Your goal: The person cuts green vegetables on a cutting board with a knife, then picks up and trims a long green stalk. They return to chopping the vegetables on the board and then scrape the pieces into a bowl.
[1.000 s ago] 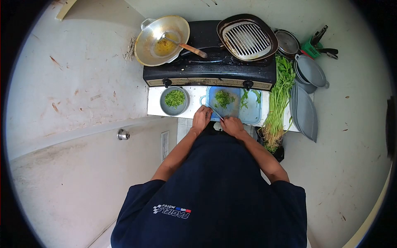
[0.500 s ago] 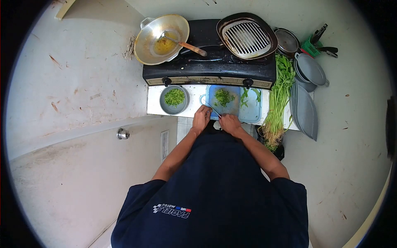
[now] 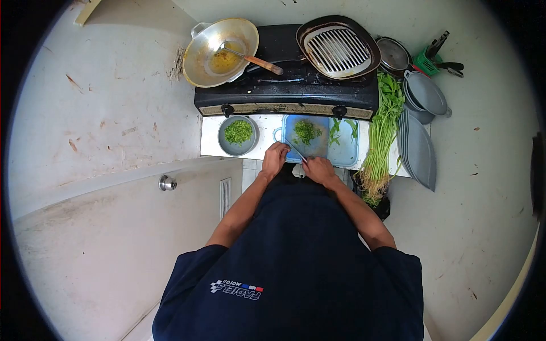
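Observation:
My right hand (image 3: pixel 319 169) is closed round the handle of a knife (image 3: pixel 296 150), whose thin blade slants up and left over the near edge of the blue cutting board (image 3: pixel 348 156). Close to the blade's tip, at the board's near-left corner, is my left hand (image 3: pixel 275 160). Its fingers are bent together, and whatever they pinch is hidden. Beyond the blade lies a pile of chopped greens (image 3: pixel 307 132). A few loose leaves (image 3: pixel 334 134) rest on the board's right half. Left of the board stands a grey bowl (image 3: pixel 222 145) holding more chopped greens (image 3: pixel 238 132).
Behind the board is a black stove (image 3: pixel 284 94) bearing a wok (image 3: pixel 196 65) with a wooden-handled ladle (image 3: pixel 264 64) and a ridged grill pan (image 3: pixel 338 51). On the right are a long bunch of leafy greens (image 3: pixel 382 133), grey plates (image 3: pixel 418 150), grey pots (image 3: pixel 426 94) and a green utensil basket (image 3: pixel 425 63).
The whole view has shifted very slightly. The knife and my right hand have moved a little to the right relative to the board; the chopped greens look the same.

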`<action>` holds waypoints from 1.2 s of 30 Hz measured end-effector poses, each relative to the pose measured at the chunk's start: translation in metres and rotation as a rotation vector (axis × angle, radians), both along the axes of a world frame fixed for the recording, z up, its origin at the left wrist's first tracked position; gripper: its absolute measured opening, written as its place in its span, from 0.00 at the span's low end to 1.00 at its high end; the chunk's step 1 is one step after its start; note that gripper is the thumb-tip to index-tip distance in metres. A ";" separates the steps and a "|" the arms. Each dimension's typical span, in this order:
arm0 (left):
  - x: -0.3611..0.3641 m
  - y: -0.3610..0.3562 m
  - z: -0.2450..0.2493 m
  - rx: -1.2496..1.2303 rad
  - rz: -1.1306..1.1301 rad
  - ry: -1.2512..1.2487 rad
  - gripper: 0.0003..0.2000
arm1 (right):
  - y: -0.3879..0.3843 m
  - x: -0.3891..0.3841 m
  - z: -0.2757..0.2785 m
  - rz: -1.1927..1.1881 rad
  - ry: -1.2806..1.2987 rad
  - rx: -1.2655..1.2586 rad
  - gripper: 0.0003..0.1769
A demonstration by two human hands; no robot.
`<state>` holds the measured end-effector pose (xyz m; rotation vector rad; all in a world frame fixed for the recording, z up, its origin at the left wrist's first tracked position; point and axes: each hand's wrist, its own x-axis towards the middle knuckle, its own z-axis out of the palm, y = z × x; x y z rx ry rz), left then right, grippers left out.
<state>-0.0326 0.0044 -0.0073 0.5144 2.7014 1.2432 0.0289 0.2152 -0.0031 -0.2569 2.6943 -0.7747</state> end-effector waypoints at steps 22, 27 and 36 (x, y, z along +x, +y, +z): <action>0.015 0.007 0.006 -0.030 0.114 0.019 0.05 | 0.004 0.002 -0.005 0.008 0.024 0.055 0.24; 0.015 0.014 0.009 0.041 0.207 0.001 0.05 | 0.011 -0.002 -0.005 -0.020 0.006 0.033 0.24; 0.001 -0.003 0.001 -0.095 -0.011 0.117 0.04 | 0.010 -0.009 0.003 0.087 -0.002 0.010 0.24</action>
